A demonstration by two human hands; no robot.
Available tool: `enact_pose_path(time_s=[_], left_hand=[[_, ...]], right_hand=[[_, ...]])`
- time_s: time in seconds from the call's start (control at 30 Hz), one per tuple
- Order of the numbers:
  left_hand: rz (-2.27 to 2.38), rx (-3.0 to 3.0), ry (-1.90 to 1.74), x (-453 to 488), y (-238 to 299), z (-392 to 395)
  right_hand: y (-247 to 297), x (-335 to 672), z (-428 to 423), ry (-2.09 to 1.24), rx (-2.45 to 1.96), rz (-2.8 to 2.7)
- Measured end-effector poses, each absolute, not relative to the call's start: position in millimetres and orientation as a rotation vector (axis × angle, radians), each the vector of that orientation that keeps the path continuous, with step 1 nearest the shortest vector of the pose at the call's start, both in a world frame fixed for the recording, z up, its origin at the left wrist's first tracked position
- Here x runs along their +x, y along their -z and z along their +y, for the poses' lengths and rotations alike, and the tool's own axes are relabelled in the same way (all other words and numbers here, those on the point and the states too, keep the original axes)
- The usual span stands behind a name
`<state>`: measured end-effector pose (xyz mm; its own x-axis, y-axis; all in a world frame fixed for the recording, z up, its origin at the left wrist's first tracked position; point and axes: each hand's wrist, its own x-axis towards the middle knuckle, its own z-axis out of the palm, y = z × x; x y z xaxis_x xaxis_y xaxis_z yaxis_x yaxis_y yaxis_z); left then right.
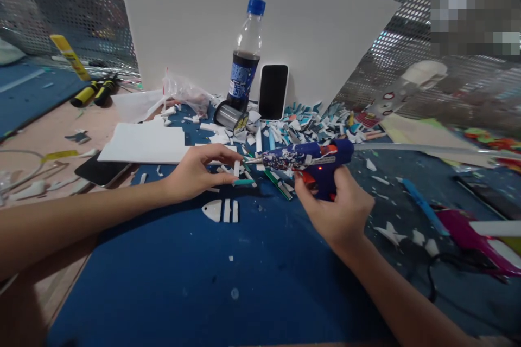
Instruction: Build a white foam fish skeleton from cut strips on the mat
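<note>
Right hand: the right hand is wrapped around the grip of a blue glue gun, held level over the middle of the blue mat, nozzle pointing left. A small red light shows on the gun's body, and a clear glue stick juts out of its back toward the right.

Left hand: the left hand reaches in from the left, forefinger and thumb closed on a small white strip held right at the nozzle tip. A teal sliver lies just beside the thumb; whether it is also gripped cannot be told.

Laid out: nearer than the hands, three white cut-outs lie side by side on the mat, one pointed piece and two narrow bars, close but apart.

Progress: by the look of it, the gluing is at an early stage. The cut-outs are shaped and set in a row, the gun appears to be on, yet no pieces are visibly joined and the strip at the nozzle is not yet placed.

Far side: a cola bottle, a phone propped upright, a roll of tape and a heap of coloured scraps stand before a white panel.

Left: a white foam sheet lies flat, with yellow-handled tools well beyond it.
</note>
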<state>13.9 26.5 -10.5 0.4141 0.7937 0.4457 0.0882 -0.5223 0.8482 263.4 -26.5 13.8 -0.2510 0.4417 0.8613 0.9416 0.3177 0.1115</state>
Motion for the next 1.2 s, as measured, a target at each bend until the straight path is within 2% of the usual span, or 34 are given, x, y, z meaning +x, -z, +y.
enact_pose_path(time_s=[1.2], left_hand=[[0.874, 2.047, -1.16, 12.5, 8.2, 25.5]], right_hand=[[-14.9, 259.8, -29.4, 0.871, -1.151, -1.968]])
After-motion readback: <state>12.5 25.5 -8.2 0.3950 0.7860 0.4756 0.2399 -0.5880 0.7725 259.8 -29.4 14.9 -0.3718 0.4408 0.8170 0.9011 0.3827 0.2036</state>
